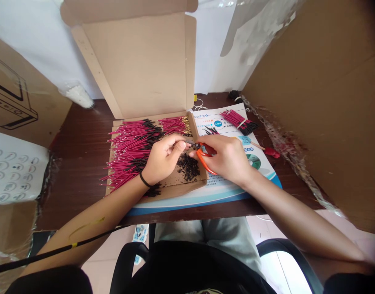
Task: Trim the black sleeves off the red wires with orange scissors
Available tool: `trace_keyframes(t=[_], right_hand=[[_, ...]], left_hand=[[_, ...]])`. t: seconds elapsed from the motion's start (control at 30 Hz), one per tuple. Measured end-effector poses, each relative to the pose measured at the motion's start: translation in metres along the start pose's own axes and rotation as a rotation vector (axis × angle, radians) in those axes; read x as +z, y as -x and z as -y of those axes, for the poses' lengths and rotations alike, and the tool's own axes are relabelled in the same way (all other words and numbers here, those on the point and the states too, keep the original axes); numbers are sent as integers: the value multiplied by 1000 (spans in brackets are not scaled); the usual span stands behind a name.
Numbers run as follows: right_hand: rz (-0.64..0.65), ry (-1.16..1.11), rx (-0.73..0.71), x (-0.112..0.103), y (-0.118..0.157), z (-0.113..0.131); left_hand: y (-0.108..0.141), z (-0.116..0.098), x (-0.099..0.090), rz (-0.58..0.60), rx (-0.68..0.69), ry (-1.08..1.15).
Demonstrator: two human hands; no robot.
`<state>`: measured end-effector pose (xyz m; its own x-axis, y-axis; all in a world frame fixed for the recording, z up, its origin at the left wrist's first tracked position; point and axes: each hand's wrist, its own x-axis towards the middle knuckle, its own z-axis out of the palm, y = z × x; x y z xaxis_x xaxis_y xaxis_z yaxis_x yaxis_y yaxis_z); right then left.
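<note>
My right hand [225, 157] is closed around orange-handled scissors [203, 157], whose dark blades point left toward my other hand. Thumb and fingers of my left hand [165, 157] are pinched together at the blade tips; what they hold is too small and hidden to name. Beneath both hands lies an open cardboard box [171, 185]. Many thin crimson sticks with black ends [129, 143] fill its left side in rows. Small black cut pieces [189, 166] are heaped on its floor. More crimson sticks with gold-coloured tips [173, 124] lie at the back.
The box's raised lid [138, 61] stands behind. On a printed sheet [230, 191] to the right lies a banded bundle of crimson sticks [239, 121], near a red-ended stick [268, 152]. Large cardboard [322, 102] walls the right side. A white bundle [80, 96] stands at the back left.
</note>
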<state>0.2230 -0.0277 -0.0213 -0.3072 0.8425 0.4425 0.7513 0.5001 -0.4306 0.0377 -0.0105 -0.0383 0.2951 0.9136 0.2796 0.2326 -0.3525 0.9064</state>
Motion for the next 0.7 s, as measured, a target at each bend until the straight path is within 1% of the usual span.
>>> trace_keyframes(t=[0.13, 0.23, 0.33, 0.47, 0.7], right_hand=[[-2, 7, -28, 0, 0, -1], [21, 2, -39, -2, -1, 0], [40, 8, -52, -4, -2, 1], [31, 24, -56, -4, -2, 1], [73, 50, -61, -5, -1, -2]], left_hand=[[0, -1, 0, 3, 30, -12], [1, -2, 1, 21, 59, -1], [1, -3, 1, 20, 49, 2], [1, -3, 1, 13, 46, 5], [1, -2, 0, 69, 97, 0]])
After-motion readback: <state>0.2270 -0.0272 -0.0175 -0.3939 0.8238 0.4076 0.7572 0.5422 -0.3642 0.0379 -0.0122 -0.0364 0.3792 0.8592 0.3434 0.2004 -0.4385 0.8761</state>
